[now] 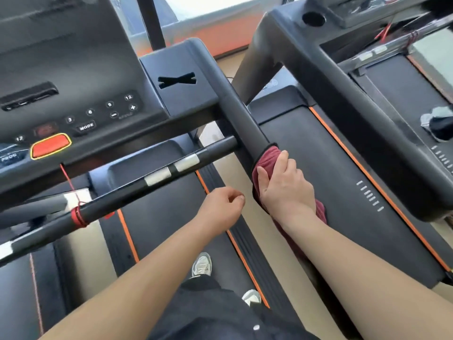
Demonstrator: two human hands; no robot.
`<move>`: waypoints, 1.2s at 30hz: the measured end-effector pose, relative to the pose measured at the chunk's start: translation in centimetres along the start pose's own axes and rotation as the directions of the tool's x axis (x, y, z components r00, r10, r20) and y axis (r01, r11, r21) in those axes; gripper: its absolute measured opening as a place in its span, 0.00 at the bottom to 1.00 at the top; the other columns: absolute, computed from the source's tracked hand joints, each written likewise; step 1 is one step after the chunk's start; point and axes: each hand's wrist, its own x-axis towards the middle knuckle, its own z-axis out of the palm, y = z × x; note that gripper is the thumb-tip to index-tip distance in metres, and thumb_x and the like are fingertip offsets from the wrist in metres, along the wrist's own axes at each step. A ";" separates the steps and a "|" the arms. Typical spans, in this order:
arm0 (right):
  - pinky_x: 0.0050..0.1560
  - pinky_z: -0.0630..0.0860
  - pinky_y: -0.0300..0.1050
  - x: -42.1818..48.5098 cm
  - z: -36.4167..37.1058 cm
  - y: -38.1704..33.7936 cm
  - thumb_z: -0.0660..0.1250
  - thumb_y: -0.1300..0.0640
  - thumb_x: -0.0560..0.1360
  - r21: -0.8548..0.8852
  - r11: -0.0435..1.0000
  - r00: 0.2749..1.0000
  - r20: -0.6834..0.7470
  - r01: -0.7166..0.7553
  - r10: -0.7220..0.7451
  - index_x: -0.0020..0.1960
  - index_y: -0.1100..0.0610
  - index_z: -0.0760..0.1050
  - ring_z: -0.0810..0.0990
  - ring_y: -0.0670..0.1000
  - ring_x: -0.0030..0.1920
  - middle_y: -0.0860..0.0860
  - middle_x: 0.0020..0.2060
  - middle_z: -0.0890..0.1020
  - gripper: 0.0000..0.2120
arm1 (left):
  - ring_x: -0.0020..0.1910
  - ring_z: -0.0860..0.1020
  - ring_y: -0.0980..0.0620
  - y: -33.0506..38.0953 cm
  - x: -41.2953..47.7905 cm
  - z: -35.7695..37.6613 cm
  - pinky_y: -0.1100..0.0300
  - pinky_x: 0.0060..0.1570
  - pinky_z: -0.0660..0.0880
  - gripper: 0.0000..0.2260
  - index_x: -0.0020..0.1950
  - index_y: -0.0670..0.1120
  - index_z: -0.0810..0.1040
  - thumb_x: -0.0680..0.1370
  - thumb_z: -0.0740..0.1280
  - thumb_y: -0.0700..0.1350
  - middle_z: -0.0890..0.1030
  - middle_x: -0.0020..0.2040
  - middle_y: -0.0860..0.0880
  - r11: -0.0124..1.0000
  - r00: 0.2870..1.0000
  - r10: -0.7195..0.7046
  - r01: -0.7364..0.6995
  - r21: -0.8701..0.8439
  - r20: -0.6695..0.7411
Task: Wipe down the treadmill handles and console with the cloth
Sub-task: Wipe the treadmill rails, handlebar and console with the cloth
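Observation:
A dark red cloth (267, 157) is wrapped round the near end of the treadmill's right handle (241, 111), a thick black padded bar. My right hand (285, 184) grips the cloth around that bar. My left hand (224, 206) hovers just left of it with fingers loosely curled, holding nothing. The black console (81, 104) with round number buttons and an orange-red stop button (50, 146) fills the upper left. Below the console runs a thin crossbar (137, 187) with silver pulse pads.
A second treadmill (367, 99) stands close on the right, its handle running parallel. A red safety cord (78, 215) is tied round the crossbar at left. The running belt (161, 217) and my shoes (202, 265) are below. A cup holder slot (177, 81) sits beside the console.

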 end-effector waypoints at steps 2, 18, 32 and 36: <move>0.45 0.78 0.56 2.2 -0.5 -1.7 0.47 0.39 0.82 0.008 1.000 1.000 0.002 0.006 -0.006 0.77 0.67 0.58 0.79 0.62 0.58 0.61 0.64 0.75 0.36 | 0.53 0.80 0.52 0.0 1.2 -1.5 0.58 0.54 0.77 0.11 0.57 0.50 0.84 0.82 0.62 0.48 0.83 0.49 0.54 1.000 1.000 -0.019 0.019 -0.006 0.013; 0.49 0.73 0.57 11.6 -1.2 -7.4 0.46 0.39 0.84 0.117 0.992 0.999 -0.016 0.041 -0.039 0.77 0.63 0.56 0.77 0.65 0.60 0.60 0.66 0.73 0.33 | 0.66 0.77 0.55 -2.2 -0.1 -2.3 0.66 0.58 0.68 0.19 0.74 0.48 0.73 0.84 0.60 0.49 0.79 0.68 0.52 0.996 0.997 -0.074 0.074 -0.054 -0.001; 0.62 0.73 0.55 -5.9 0.0 6.7 0.53 0.42 0.83 0.156 0.952 0.961 0.046 0.263 -0.273 0.83 0.56 0.46 0.65 0.58 0.74 0.55 0.81 0.55 0.34 | 0.60 0.78 0.56 2.6 -9.3 11.2 0.59 0.64 0.74 0.15 0.67 0.48 0.78 0.81 0.63 0.40 0.81 0.61 0.53 0.961 0.934 0.064 -0.153 -0.229 -0.352; 0.77 0.61 0.46 -11.7 0.2 12.6 0.53 0.51 0.86 0.592 0.790 0.968 0.069 0.156 -0.243 0.81 0.48 0.58 0.60 0.43 0.78 0.44 0.80 0.59 0.24 | 0.65 0.72 0.65 5.5 -12.5 17.6 0.67 0.68 0.68 0.17 0.71 0.49 0.75 0.83 0.61 0.39 0.77 0.67 0.58 0.924 0.897 0.095 -0.241 -0.296 -0.432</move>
